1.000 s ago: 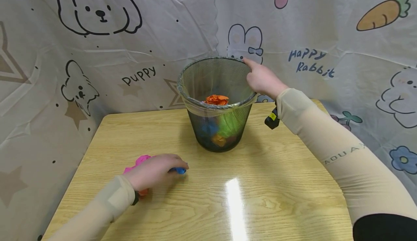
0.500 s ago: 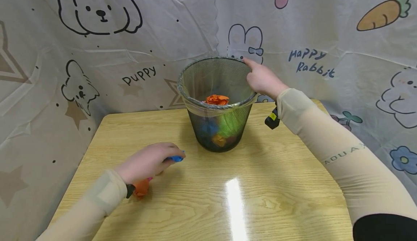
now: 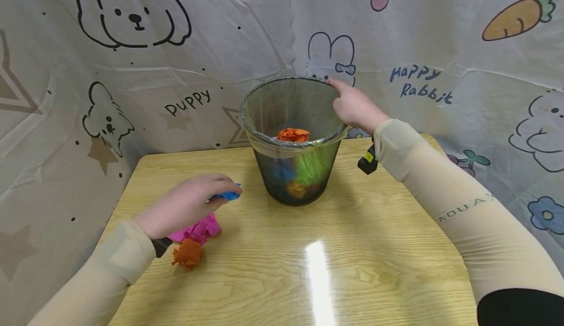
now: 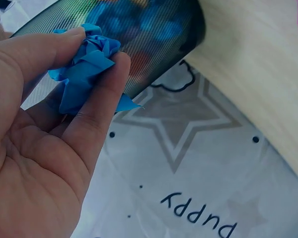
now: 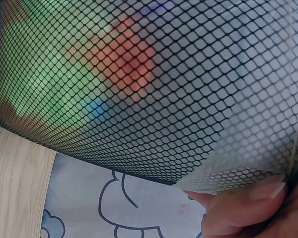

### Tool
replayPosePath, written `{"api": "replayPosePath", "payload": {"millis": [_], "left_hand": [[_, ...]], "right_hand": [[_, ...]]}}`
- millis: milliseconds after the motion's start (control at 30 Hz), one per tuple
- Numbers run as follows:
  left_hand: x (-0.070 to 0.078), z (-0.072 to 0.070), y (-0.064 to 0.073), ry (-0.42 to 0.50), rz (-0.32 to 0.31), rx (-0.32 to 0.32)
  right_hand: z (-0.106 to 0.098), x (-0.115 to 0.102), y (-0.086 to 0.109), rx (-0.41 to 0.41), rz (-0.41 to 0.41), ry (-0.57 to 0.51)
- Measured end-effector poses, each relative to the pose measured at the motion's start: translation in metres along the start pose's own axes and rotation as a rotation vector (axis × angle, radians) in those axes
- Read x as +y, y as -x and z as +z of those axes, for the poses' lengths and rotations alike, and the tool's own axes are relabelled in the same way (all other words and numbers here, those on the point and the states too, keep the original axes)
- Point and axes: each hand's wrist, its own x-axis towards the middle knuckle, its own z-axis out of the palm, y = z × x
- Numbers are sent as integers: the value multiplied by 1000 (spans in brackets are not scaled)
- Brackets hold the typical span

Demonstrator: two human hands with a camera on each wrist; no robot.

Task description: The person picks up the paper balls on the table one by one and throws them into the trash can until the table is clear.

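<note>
My left hand [image 3: 189,203] pinches a crumpled piece of blue paper [image 4: 87,74] between thumb and fingers, held over the table to the left of a black mesh wastebasket [image 3: 269,181]. At the wastebasket's right rim, my right hand [image 3: 357,105] grips the edge, index finger lying along the top; the right wrist view shows its thumb [image 5: 263,191] by the liner. Below the left wrist lie a crumpled pink paper [image 3: 203,229] and an orange paper ball [image 3: 188,254], the pink one partly hidden by the arm. Inside the wastebasket, an orange crumpled paper [image 3: 293,134] tops green, blue and yellowish ones.
The wooden table [image 3: 370,247] has its back edge close to a printed cloth backdrop [image 3: 246,27]. A clear plastic liner [image 3: 286,151] is folded over the wastebasket's rim. The right forearm spans the table's right side.
My left hand has lifted the blue paper and moved it away from me and slightly left, uncovering the pink paper and orange ball. The right hand and wastebasket have stayed still.
</note>
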Motion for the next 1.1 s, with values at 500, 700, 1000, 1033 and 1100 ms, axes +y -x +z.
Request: {"api": "replayPosePath", "payload": {"millis": [500,700,1000,1033,1100], "left_hand": [[5,-38,-2,-16,14,73],[10,-52,-10,-4,76,167],[17,-61,-26,-9,157,372],[18,-62,-29,-9,153,391],[19,-64,-35,-12,138,415]], "right_hand": [[1,1,-1,1,5,-2],[1,0,-1,2,1,2],[1,0,-1,-1,-2,5],[1,0,-1,-1,-2,6],[1,0,-2,0,-3,9]]}}
